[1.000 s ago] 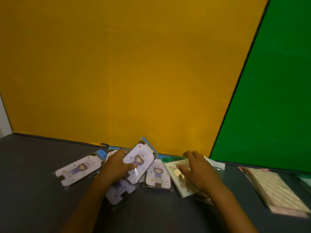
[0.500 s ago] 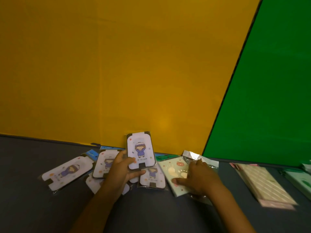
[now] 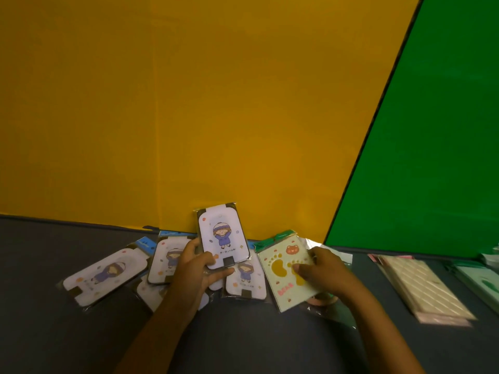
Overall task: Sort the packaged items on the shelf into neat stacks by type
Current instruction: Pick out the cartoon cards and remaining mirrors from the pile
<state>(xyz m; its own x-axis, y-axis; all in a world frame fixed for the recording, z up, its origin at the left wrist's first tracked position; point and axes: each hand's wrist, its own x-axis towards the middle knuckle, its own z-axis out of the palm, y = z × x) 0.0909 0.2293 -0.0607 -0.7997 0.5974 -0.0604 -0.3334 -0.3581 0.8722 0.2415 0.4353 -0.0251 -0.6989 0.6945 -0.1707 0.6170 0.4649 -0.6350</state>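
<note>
My left hand [image 3: 195, 268] holds a white cartoon-girl packet [image 3: 222, 236] upright, lifted off the dark shelf [image 3: 40, 333]. Several more of these packets lie scattered below: one flat at the left [image 3: 104, 276], one tilted beside my fingers [image 3: 167, 259], one under the raised packet [image 3: 245, 279], one mostly hidden by my wrist. My right hand [image 3: 322, 271] grips the right side of a cream bear-and-footprints packet [image 3: 286, 271] with a green header; its far end is tilted up. Another packet [image 3: 321, 300] peeks out beneath it.
A stack of cream quilted-pattern packets [image 3: 424, 287] lies at the right, with a pale green packet [image 3: 480, 279] at the frame's edge. A yellow back panel [image 3: 189, 117] and a green panel [image 3: 432, 144] rise behind the shelf.
My left hand has turned the cartoon-girl packet from tilted to upright and raised it. My right hand has shifted from lying over the bear packet to gripping its right side, uncovering its print.
</note>
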